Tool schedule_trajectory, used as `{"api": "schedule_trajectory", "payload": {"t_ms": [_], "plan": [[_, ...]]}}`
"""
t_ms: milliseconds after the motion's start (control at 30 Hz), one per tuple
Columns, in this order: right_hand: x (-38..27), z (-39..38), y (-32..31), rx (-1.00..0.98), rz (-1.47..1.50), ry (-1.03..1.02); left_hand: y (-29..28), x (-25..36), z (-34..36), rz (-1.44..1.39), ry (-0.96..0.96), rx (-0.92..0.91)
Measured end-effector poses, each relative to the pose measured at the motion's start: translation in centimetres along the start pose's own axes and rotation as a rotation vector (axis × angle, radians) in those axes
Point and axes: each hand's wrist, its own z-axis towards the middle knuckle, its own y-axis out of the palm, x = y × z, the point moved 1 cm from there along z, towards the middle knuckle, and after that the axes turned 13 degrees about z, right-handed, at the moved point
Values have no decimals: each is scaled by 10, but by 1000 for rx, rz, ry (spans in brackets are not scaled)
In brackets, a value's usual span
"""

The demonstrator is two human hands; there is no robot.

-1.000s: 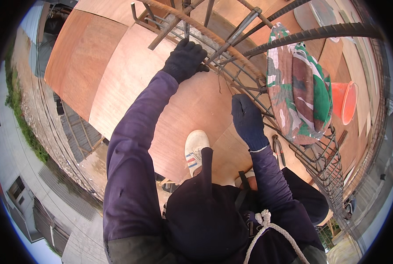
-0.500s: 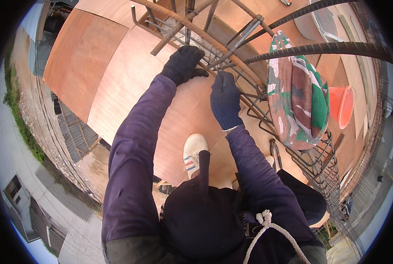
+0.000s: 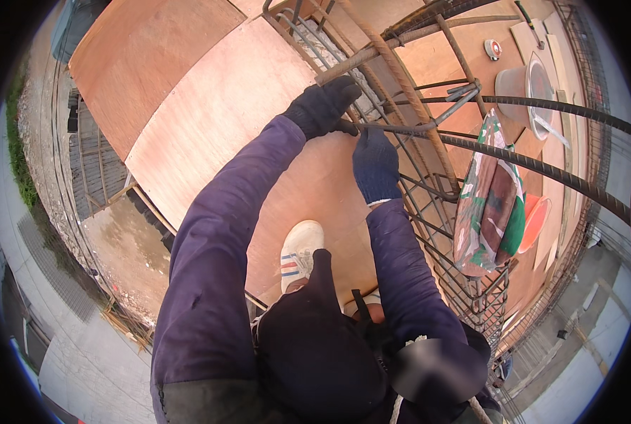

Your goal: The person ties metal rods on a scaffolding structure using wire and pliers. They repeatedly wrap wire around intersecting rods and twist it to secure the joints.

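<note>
My left hand (image 3: 326,106), in a black glove, is curled round the reinforcing-bar cage (image 3: 393,128) at the edge of the plywood deck (image 3: 216,106), just under a rusty bar. My right hand (image 3: 373,161), in a navy glove, is closed with its fingertips at a crossing bar just right of my left hand's thumb; what it pinches is too small or hidden to make out. A folded camouflage-patterned cloth item (image 3: 483,212) leans beside the cage on the right. My white shoe (image 3: 301,247) stands on the plywood below my hands.
A red bucket (image 3: 534,226) sits behind the cloth item, a grey bucket (image 3: 510,92) and a tape measure (image 3: 493,49) farther up on the right. Long ribbed bars (image 3: 556,169) arch across the right side. Past the deck's left edge lie muddy ground (image 3: 124,247) and a concrete road.
My right hand has come up and inward to the bars beside my left hand. The view has shifted, so the cage sits farther right and the grey bucket and tape measure show more.
</note>
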Motion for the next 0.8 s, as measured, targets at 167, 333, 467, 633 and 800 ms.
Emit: {"api": "schedule_trajectory", "payload": {"t_ms": [167, 333, 467, 633, 800], "plan": [[-5, 4, -23, -96, -303, -199, 4, -1, -1, 2, 0, -25], [-8, 21, -47, -158, -597, -536, -2, 1, 2, 63, 22, -113], [-8, 26, -48, -233, -380, -280, -9, 6, 5, 113, 31, -80], [-17, 28, -52, -248, -409, -305, -18, 10, 5, 84, -37, -236], [-19, 27, -53, -210, -325, -266, -22, 12, 4, 60, -53, -235]]}}
